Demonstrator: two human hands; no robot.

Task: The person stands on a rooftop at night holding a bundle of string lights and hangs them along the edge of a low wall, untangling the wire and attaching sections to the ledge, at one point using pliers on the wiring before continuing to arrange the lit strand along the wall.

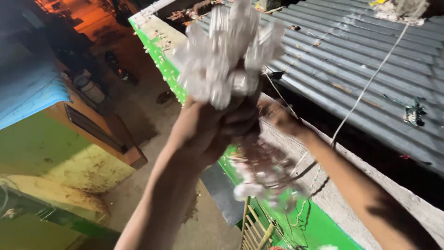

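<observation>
My left hand (217,125) is raised in front of me and shut around a thick white bundle (226,55) of what looks like a string of small lights or flowers. Loose strands of the same string (263,180) hang blurred below the fist. My right hand (282,118) reaches in just right of the fist; its fingers are blurred and seem to touch the strands by a thin white cord (365,90). Whether it grips anything is unclear.
I look down from a height over a concrete ledge (323,185) above a green wall (319,227). A grey corrugated metal roof (370,55) lies to the right. A dim alley floor (138,92) and a blue roof (27,88) lie below left.
</observation>
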